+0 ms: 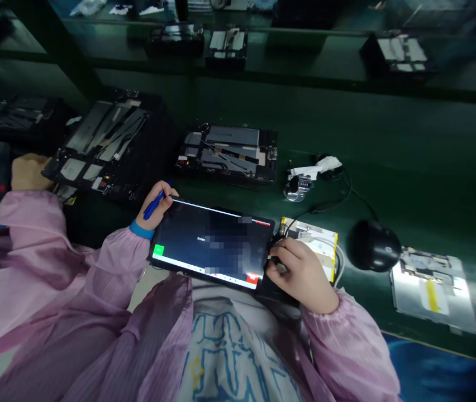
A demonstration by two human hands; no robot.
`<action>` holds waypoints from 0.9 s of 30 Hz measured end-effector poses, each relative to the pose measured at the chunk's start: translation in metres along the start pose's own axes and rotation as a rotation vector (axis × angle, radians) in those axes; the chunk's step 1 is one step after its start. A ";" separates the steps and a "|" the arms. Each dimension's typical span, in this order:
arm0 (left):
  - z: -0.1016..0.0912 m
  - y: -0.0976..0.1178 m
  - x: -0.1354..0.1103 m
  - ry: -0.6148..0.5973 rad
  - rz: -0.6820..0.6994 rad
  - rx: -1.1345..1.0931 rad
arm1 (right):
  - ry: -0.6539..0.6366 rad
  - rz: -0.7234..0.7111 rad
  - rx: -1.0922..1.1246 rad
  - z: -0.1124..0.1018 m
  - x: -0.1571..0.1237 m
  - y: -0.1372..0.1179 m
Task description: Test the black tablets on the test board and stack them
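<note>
A tablet [187, 234] with a lit, mostly dark screen lies tilted in front of me, a green block at its lower left and a red one at its lower right. At its upper left corner, my left hand [156, 206] is closed around a blue pen [154, 205], the fingers also against the tablet's edge. My right hand [300, 273] pinches a cable plug [279, 267] at the tablet's right edge; whether the plug sits in a port is hidden. Beneath and behind that hand lies a white battery pack [325, 240] with yellow edges.
Opened tablet bodies [229, 151] stand stacked behind, with a taller stack [104, 139] to the left. A co-worker's hand [31, 172] is beside it. A black mouse [375, 245], a metal plate with a circuit board [434, 296] and a cabled metal device [299, 187] lie rightward. A shelf [305, 84] runs behind.
</note>
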State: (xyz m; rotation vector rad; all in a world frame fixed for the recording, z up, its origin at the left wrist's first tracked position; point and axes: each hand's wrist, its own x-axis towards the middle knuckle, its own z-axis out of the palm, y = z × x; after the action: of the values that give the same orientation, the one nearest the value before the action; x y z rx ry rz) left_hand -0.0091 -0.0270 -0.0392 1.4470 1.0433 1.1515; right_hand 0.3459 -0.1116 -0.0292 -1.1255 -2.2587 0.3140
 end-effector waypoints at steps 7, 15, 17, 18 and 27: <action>0.002 0.002 0.001 0.020 -0.006 0.023 | 0.261 0.353 0.067 -0.019 0.010 0.022; 0.006 0.000 -0.002 0.079 -0.048 -0.012 | -0.181 -0.179 0.174 0.028 0.042 -0.108; 0.007 -0.001 -0.003 0.088 -0.049 -0.038 | -0.318 -0.287 0.168 0.052 0.046 -0.137; 0.007 -0.001 -0.003 0.091 -0.046 -0.048 | -0.357 -0.290 0.153 0.062 0.048 -0.145; 0.010 -0.002 -0.005 0.101 -0.022 -0.044 | -0.229 -0.113 0.036 0.066 0.044 -0.146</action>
State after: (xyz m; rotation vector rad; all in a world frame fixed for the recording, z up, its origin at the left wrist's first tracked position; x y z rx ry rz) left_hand -0.0007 -0.0329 -0.0427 1.3518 1.0942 1.2352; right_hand 0.1906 -0.1632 0.0013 -0.9806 -2.4944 0.4554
